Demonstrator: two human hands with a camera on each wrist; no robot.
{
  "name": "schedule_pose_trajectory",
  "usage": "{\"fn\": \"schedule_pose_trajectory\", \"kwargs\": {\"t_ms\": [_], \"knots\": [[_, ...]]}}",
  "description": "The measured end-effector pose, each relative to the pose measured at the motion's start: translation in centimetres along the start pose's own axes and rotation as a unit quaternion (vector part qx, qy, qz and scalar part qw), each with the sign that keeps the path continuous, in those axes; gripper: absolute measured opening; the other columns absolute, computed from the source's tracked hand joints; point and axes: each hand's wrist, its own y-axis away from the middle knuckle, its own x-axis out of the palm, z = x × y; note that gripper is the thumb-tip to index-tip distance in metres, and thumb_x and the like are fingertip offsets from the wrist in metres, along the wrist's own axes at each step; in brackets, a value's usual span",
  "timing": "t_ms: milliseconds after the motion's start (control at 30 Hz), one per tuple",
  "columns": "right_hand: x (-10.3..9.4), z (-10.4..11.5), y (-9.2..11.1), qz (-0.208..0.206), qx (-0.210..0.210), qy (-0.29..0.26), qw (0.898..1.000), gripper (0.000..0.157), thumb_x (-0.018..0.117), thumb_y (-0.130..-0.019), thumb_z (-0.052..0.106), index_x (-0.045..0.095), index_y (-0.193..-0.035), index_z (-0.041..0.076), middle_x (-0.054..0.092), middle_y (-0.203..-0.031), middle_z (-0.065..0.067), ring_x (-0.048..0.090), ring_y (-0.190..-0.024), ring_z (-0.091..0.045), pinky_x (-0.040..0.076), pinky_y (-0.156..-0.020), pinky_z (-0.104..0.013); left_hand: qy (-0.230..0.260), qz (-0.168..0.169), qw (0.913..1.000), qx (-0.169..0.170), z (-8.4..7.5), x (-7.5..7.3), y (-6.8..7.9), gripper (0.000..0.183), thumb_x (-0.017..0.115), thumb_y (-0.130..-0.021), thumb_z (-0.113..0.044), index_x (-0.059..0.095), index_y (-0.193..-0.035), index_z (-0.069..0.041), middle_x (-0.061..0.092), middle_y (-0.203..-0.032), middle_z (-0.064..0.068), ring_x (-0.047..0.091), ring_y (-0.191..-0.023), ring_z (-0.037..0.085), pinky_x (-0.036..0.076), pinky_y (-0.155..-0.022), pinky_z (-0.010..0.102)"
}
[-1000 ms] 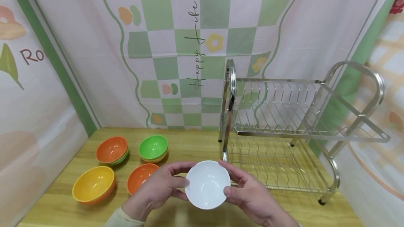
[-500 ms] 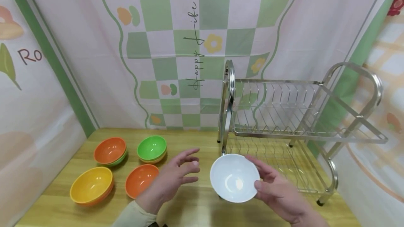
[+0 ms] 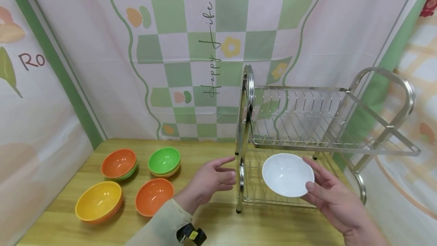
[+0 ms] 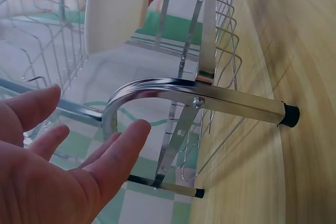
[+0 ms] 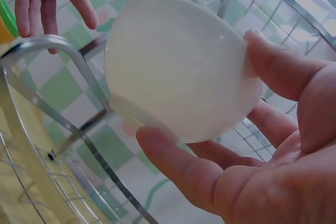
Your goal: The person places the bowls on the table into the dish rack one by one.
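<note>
A white bowl (image 3: 287,175) is gripped at its right side by my right hand (image 3: 336,196), thumb at the rim. In the head view it overlaps the lower tier of a metal dish rack (image 3: 327,148). The right wrist view shows the outside of the bowl (image 5: 178,66), tipped, with fingers beneath its base. My left hand (image 3: 215,180) holds nothing; its fingers reach toward the rack's left legs. In the left wrist view those fingers (image 4: 123,153) are spread beside the curved metal frame (image 4: 157,85).
On the table's left are an orange bowl on a green one (image 3: 119,164), a green bowl on a yellow-orange one (image 3: 164,161), a yellow bowl on an orange one (image 3: 99,202), and an orange bowl (image 3: 153,196). A patterned curtain (image 3: 191,67) hangs behind.
My left hand has let go of the white bowl and shifted right toward the rack. My right hand has carried the bowl right and up, over to the rack's lower tier.
</note>
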Motion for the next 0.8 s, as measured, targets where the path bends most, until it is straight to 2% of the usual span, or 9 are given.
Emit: {"fn": "schedule_pose_trajectory", "kwargs": {"t_ms": [133, 300, 567, 700, 800], "knots": [[-0.4, 0.1, 0.0, -0.019, -0.001, 0.001, 1.000, 0.064, 0.039, -0.100, -0.015, 0.033, -0.156, 0.014, 0.049, -0.144, 0.002, 0.055, -0.123, -0.020, 0.051, -0.096, -0.041, -0.004, -0.006, 0.9999, -0.008, 0.1, 0.5, -0.8, 0.056, 0.069, -0.091, -0.002, 0.054, -0.144, -0.013, 0.066, -0.114, 0.019, 0.069, -0.092, 0.033, 0.058, -0.085, 0.046], [-0.5, 0.0, -0.1, -0.024, -0.004, 0.001, 1.000, 0.064, 0.039, -0.100, -0.016, 0.034, -0.156, 0.014, 0.050, -0.143, 0.002, 0.055, -0.123, -0.018, 0.052, -0.095, -0.041, 0.003, 0.003, 0.9997, -0.023, 0.3, 0.7, -1.7, 0.055, 0.067, -0.092, 0.000, 0.055, -0.144, -0.014, 0.069, -0.104, 0.016, 0.071, -0.085, 0.029, 0.058, -0.084, 0.047], [-0.8, 0.3, -0.9, -0.020, -0.005, 0.009, 1.000, 0.063, 0.040, -0.100, -0.015, 0.034, -0.156, 0.014, 0.049, -0.143, 0.003, 0.056, -0.122, -0.019, 0.052, -0.095, -0.041, -0.011, -0.017, 0.9991, -0.038, 0.8, 1.2, -2.8, 0.058, 0.069, -0.089, 0.003, 0.056, -0.142, -0.017, 0.068, -0.099, 0.015, 0.070, -0.079, 0.027, 0.061, -0.073, 0.041], [-1.0, 0.3, -1.5, -0.047, 0.005, 0.018, 0.999, 0.064, 0.044, -0.099, -0.014, 0.034, -0.155, 0.015, 0.048, -0.140, 0.001, 0.057, -0.120, -0.020, 0.052, -0.095, -0.040, -0.026, -0.031, 0.9983, -0.042, 1.1, 1.5, -3.3, 0.057, 0.071, -0.087, 0.004, 0.059, -0.140, -0.016, 0.069, -0.094, 0.015, 0.069, -0.074, 0.026, 0.062, -0.068, 0.039], [-0.7, 0.5, -2.2, -0.085, 0.027, 0.057, 0.994, 0.068, 0.050, -0.098, -0.011, 0.023, -0.158, 0.008, 0.036, -0.145, -0.013, 0.060, -0.115, -0.021, 0.052, -0.095, -0.039, -0.033, -0.040, 0.9978, -0.042, 1.2, 1.7, -3.7, 0.054, 0.071, -0.086, 0.005, 0.062, -0.135, -0.017, 0.069, -0.091, 0.016, 0.068, -0.070, 0.025, 0.062, -0.065, 0.039]]}}
